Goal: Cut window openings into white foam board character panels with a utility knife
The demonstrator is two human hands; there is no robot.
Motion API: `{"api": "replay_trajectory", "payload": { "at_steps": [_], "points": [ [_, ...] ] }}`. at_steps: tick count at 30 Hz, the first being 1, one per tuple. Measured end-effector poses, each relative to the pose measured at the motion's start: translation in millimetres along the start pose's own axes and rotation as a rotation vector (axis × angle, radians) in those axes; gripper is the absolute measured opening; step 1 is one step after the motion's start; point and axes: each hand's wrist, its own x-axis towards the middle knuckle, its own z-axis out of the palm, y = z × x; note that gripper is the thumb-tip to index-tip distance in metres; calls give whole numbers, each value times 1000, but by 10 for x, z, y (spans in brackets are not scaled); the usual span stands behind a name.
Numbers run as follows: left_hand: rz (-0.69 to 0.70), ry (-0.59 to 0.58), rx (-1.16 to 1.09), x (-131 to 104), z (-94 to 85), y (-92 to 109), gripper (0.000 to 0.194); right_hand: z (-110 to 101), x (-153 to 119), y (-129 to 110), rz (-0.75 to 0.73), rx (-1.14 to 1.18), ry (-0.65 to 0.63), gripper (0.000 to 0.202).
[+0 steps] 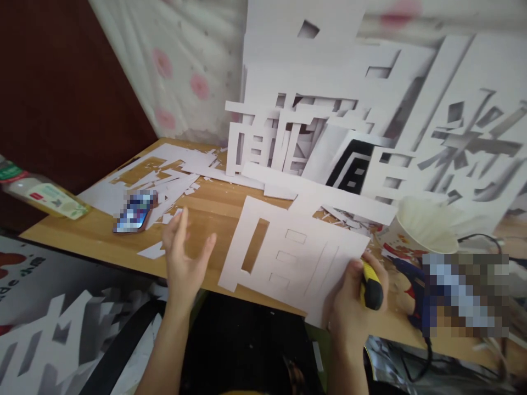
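Observation:
A white board [304, 241] cut in the shape of a character lies tilted over the front of the wooden table. One long slot is cut through its left part; pencilled rectangles and lines mark the rest. My right hand [356, 302] grips the board's right edge and also holds a yellow and black cutter [371, 286]. To the left of the board, my left hand [185, 255] is raised with its fingers apart and nothing in it. White paper scraps [153, 250] lie just beyond that hand.
A phone [135, 211] and a bottle [49, 195] are at the left. Cut-out white boards [302, 60] lean at the back. On the right are a paper tub [424, 227] and a blue glue gun [415, 291] with its cord. More cut-outs [53, 334] lie lower left.

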Motion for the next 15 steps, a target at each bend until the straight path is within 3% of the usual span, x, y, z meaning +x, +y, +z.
{"api": "replay_trajectory", "payload": {
  "at_steps": [2,4,6,7,10,13,15],
  "points": [
    [-170,-265,-100,-46,-7,-31,60,-9,41,2,3,17,16,38],
    [-272,-536,-197,-136,-10,-18,54,17,84,9,15,36,31,39],
    [-321,-705,-256,-242,-2,36,49,74,125,10,24,49,46,42],
    [-343,-733,-276,-288,7,72,47,110,145,7,22,59,54,44],
    [-392,-616,-312,-356,37,186,44,198,219,-16,-13,91,31,49],
    [-367,-343,-309,-300,17,271,42,181,335,-49,15,171,-7,59],
    [-323,-180,-216,-239,-28,310,39,104,409,-88,18,226,70,65]
  ]
}}
